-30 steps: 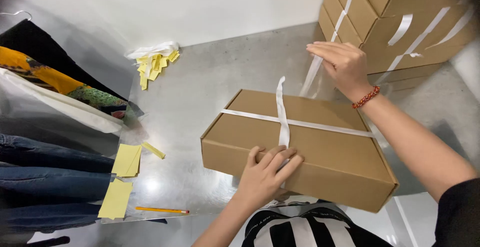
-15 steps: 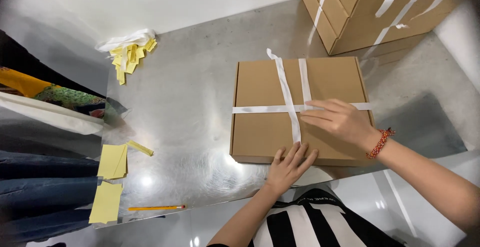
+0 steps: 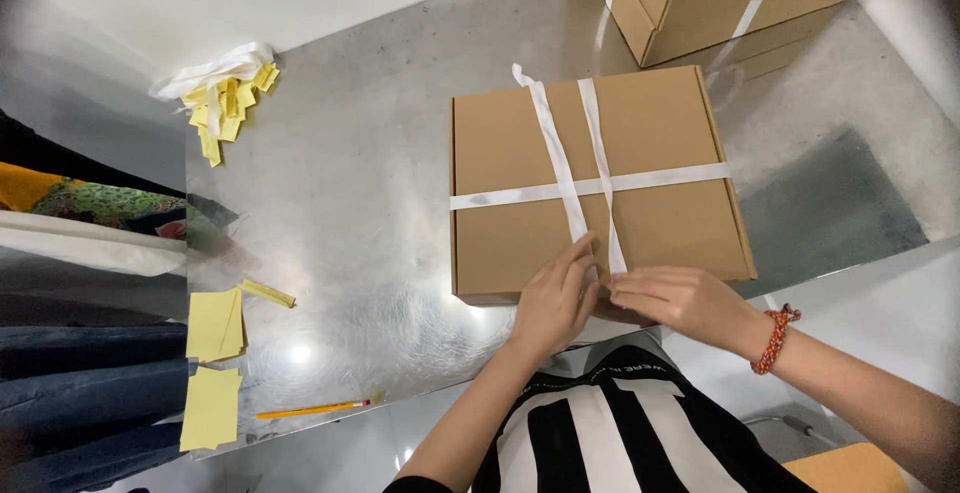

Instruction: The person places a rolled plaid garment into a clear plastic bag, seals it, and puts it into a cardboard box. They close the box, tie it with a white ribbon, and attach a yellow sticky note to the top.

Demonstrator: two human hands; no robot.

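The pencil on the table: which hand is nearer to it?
Left. The left hand rests on the cardboard box's near edge, on the pencil's side; the right hand lies beyond it, farther away.

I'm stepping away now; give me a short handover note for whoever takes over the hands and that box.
Left hand: flat on the near edge of the cardboard box, fingers on the white tape.
Right hand: beside it, fingertips at the tape ends on the same edge.
Box lies shut on the metal table, tape crossed over its lid.
Done: tape laid both ways.
Left: near tape ends not yet visibly secured.
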